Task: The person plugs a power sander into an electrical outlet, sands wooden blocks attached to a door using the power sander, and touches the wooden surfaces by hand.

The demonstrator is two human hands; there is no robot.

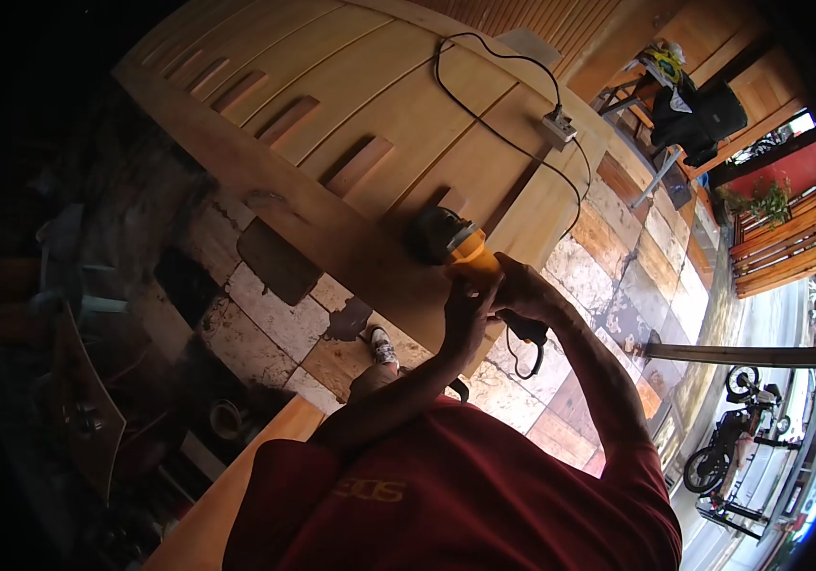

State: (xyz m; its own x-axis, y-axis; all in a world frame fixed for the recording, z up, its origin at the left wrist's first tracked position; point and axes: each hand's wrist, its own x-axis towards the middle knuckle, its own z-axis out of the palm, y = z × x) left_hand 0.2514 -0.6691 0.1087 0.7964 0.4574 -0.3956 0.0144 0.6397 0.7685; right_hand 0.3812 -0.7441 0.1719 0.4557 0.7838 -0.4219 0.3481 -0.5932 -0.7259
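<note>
Both my hands are on a yellow and black power tool (472,253) that looks like an angle grinder or sander. Its dark head rests on or just above the edge frame of a large wooden panel (360,71); I cannot tell whether it touches. My left hand (466,309) wraps around the yellow body from the near side. Closed on the rear of the body is my right hand (525,288), its fingers partly hidden. Below it hang a black part and a loop of cord (529,373). Short wooden blocks (358,167) stand in a row along the panel.
A black cable (438,71) runs across the panel to a socket box (558,127). Stained floor tiles (265,305) lie below, with my shoe (383,345) on them. A black chair (698,124), a post (751,355) and a motorcycle (736,433) are to the right. Dark clutter fills the left.
</note>
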